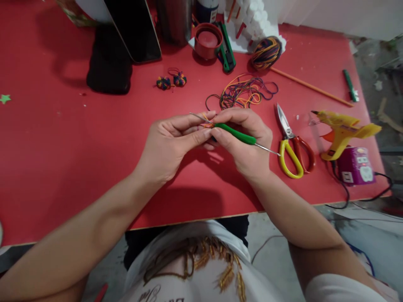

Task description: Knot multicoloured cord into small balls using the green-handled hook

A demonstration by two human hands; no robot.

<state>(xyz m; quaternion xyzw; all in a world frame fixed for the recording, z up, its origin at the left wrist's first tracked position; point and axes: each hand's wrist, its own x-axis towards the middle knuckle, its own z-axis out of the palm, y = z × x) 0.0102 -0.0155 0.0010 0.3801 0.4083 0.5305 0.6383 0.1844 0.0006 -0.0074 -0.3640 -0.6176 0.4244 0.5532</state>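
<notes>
Both hands meet above the red table, near its middle. My right hand is closed round a crochet hook with a green handle; one thin metal end points right, the other reaches between the fingers of my left hand. My left hand pinches a small piece of orange and dark yarn at the hook's tip, mostly hidden by the fingers. Just beyond the hands lies a loose tangle of multicoloured yarn. Two small yarn pieces rest farther back on the left.
Scissors, a yellow glue gun and a purple box with cables are at the right. Behind stand a yarn ball, a wooden stick, a green cutter, a red cup and a phone.
</notes>
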